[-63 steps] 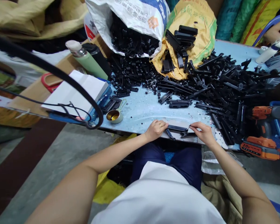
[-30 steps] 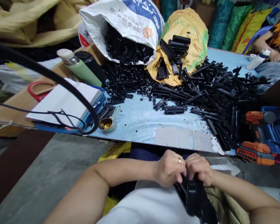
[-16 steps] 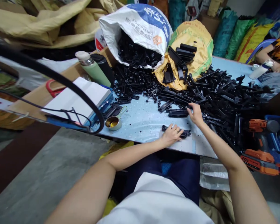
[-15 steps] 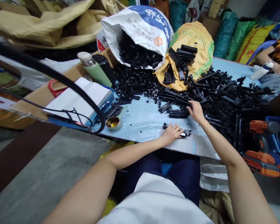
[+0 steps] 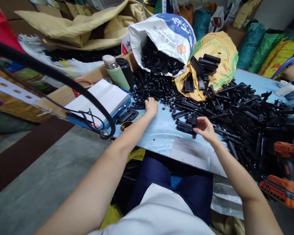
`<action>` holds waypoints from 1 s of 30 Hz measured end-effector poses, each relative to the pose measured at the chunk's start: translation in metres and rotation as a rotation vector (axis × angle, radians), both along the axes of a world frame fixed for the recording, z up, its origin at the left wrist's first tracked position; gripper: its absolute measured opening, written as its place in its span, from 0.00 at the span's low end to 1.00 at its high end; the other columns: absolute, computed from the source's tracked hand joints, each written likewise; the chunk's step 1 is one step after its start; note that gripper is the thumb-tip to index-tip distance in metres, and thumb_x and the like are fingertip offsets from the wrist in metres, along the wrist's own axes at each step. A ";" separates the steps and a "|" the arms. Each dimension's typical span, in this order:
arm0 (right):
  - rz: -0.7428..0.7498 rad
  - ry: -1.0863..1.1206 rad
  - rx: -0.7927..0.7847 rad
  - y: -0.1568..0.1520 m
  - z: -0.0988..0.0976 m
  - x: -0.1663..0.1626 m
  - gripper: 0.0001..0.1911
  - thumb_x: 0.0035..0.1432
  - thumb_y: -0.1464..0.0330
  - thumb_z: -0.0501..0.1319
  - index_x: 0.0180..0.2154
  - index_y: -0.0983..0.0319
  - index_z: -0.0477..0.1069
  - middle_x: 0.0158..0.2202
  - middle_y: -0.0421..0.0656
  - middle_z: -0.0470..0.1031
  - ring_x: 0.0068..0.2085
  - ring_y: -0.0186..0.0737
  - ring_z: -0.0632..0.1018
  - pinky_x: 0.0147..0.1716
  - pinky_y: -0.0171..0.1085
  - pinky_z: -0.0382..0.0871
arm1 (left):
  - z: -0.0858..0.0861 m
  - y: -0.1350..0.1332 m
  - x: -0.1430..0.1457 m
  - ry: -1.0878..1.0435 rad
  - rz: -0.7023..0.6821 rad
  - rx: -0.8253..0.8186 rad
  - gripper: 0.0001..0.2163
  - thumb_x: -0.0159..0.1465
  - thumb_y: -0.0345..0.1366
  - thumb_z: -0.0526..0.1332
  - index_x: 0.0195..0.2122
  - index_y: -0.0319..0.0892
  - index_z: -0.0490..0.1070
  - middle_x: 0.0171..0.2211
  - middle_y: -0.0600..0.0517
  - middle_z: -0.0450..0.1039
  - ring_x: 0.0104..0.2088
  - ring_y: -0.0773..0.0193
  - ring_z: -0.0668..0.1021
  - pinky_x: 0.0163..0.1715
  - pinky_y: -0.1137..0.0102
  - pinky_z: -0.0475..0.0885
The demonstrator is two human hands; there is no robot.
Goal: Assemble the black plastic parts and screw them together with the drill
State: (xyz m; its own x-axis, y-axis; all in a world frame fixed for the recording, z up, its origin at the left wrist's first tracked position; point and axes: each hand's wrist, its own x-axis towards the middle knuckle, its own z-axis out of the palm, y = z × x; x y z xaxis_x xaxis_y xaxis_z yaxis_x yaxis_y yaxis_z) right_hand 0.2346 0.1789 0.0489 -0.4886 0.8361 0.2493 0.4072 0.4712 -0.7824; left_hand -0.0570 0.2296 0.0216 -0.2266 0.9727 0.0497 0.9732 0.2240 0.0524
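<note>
My right hand (image 5: pixel 205 129) pinches an oblong black plastic part (image 5: pixel 194 125), held on end just above the blue tabletop. Beside it, several long black parts (image 5: pixel 184 126) lie stacked. My left hand (image 5: pixel 152 107) is stretched out to the near edge of a pile of small black plastic pieces (image 5: pixel 149 85). Its fingers are bent down and together at the pieces; what they grip, if anything, is hidden. Small shiny metal bits (image 5: pixel 166 107) are scattered to the right of that hand.
A white sack (image 5: pixel 159 32) and a yellow sack (image 5: pixel 225 49) spill black parts at the back. On the left are a green bottle (image 5: pixel 117 75), white paper (image 5: pixel 100 96) and a metal cup (image 5: pixel 125 126). An orange power drill (image 5: pixel 283 186) is at right. Another person's arm (image 5: pixel 292 71) shows far right.
My left hand has let go of the part on the grey sheet and moved left and away to the small pieces. My right hand now holds a black part upright. The view has shifted left.
</note>
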 end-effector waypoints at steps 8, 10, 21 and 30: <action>-0.032 -0.197 -0.024 -0.096 -0.041 0.075 0.17 0.52 0.59 0.60 0.43 0.59 0.66 0.37 0.45 0.71 0.41 0.42 0.74 0.41 0.44 0.69 | -0.002 -0.025 0.023 -0.288 -0.262 0.199 0.15 0.62 0.26 0.49 0.50 0.32 0.62 0.47 0.38 0.68 0.49 0.54 0.70 0.51 0.58 0.61; -0.022 -0.384 0.043 -0.103 -0.039 0.078 0.18 0.53 0.58 0.59 0.44 0.59 0.68 0.42 0.48 0.72 0.46 0.47 0.72 0.46 0.48 0.66 | -0.002 -0.051 0.048 -0.450 -0.365 0.249 0.15 0.62 0.31 0.53 0.50 0.36 0.62 0.48 0.41 0.67 0.45 0.56 0.73 0.45 0.62 0.68; -0.271 0.304 -0.614 -0.099 -0.032 -0.004 0.34 0.58 0.47 0.44 0.60 0.58 0.52 0.28 0.41 0.70 0.21 0.34 0.72 0.18 0.35 0.69 | 0.002 -0.162 0.136 -1.116 -0.497 0.190 0.17 0.66 0.39 0.49 0.53 0.42 0.67 0.28 0.53 0.68 0.23 0.70 0.72 0.29 0.72 0.70; 0.230 -0.127 -0.118 -0.126 -0.016 0.006 0.26 0.58 0.50 0.50 0.54 0.53 0.66 0.33 0.41 0.73 0.28 0.32 0.74 0.32 0.33 0.70 | 0.012 -0.154 0.133 -0.935 -0.519 0.445 0.15 0.64 0.38 0.53 0.48 0.40 0.71 0.28 0.51 0.68 0.30 0.65 0.72 0.34 0.70 0.69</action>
State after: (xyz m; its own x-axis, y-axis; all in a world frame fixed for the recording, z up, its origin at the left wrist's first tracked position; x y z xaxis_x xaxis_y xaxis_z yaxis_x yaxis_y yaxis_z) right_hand 0.2406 0.0532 0.0330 -0.6897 0.7195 0.0818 0.3982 0.4712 -0.7870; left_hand 0.0757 0.0751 0.0331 0.0653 0.8982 0.4348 0.4822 -0.4099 0.7742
